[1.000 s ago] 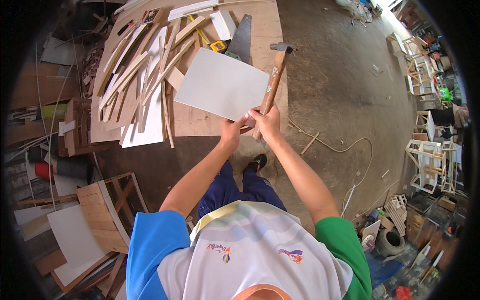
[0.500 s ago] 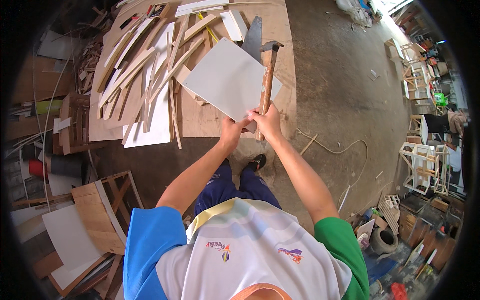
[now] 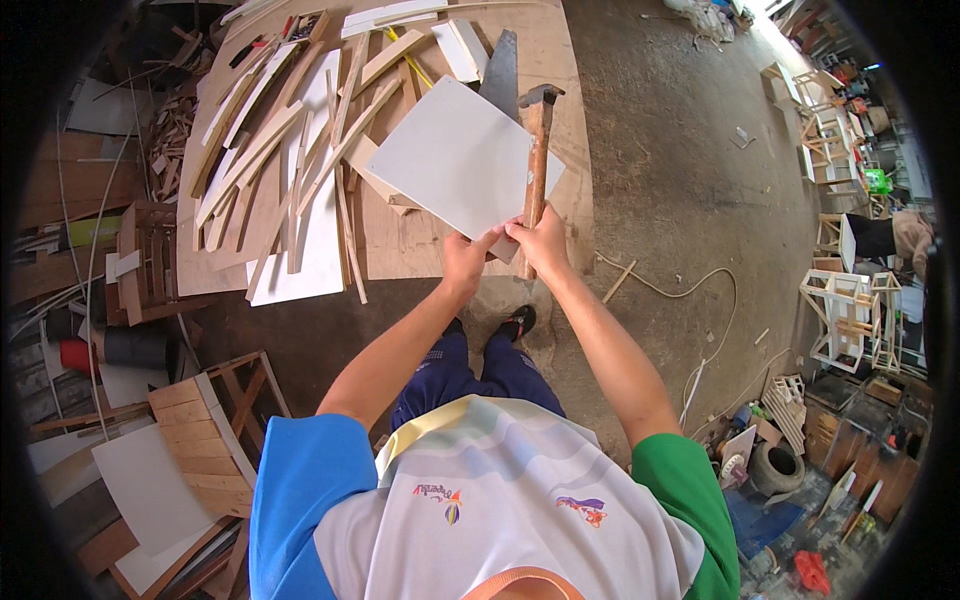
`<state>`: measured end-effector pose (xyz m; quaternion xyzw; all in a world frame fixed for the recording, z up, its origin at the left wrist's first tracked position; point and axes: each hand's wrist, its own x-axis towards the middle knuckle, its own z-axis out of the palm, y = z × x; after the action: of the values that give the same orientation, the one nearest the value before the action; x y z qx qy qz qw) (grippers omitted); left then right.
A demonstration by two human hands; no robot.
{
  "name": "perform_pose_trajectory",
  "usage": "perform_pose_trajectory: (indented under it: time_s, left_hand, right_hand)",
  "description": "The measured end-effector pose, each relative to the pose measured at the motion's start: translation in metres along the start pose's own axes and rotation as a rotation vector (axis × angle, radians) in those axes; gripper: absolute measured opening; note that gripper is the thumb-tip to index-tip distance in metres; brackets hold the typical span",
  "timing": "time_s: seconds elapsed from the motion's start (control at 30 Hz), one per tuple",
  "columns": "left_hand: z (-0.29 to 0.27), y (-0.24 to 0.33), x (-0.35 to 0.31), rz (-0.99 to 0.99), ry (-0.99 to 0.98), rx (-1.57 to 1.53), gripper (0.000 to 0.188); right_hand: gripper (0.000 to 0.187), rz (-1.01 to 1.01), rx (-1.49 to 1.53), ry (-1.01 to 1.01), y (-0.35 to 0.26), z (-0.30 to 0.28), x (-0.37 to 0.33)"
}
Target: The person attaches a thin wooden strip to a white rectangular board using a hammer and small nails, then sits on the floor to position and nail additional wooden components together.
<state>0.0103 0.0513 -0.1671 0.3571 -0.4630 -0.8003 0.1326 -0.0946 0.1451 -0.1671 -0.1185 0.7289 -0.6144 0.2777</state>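
Note:
A square white board (image 3: 450, 150) is held in front of me, above the near edge of the worktable, one corner toward me. My left hand (image 3: 466, 262) is closed on that near corner, thumb on top and fingers hidden underneath. My right hand (image 3: 543, 245) is wrapped around the wooden handle of a claw hammer (image 3: 537, 150), its dark head pointing away from me. The right thumb meets the board's near corner beside the left thumb. Just beyond the board lies a hand saw's grey blade (image 3: 501, 75); its handle end is hidden.
The plywood worktable (image 3: 572, 215) carries several loose wood strips (image 3: 250, 160), white panels (image 3: 275, 285) and a yellow tape measure (image 3: 418, 68). A cable (image 3: 728, 290) curls across the concrete floor on the right. White wooden frames (image 3: 845, 320) stand farther right; a slatted wooden piece (image 3: 205, 435) leans at left.
Both hands, the board and the hammer stay nearly in place, with only a slight shift. My thumbs have moved a little at the board's near corner. The whole view has turned slightly.

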Motion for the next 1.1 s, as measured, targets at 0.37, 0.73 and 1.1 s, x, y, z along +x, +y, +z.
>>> perform_pose_trajectory:
  time_s: [0.37,0.73,1.1]
  left_hand:
    - [-0.03,-0.01,0.024,-0.004,0.157,-0.177,0.034]
    - [-0.057,-0.025,0.021,0.003,0.214,-0.215,0.032]
    - [-0.065,-0.006,0.008,0.0,0.141,-0.126,0.032]
  right_hand:
    - [0.045,-0.227,-0.61,0.121,0.044,-0.041,0.005]
    - [0.048,-0.129,-0.868,0.054,0.103,-0.072,0.035]
    - [0.041,-0.245,-1.0,0.066,0.124,-0.1,0.042]
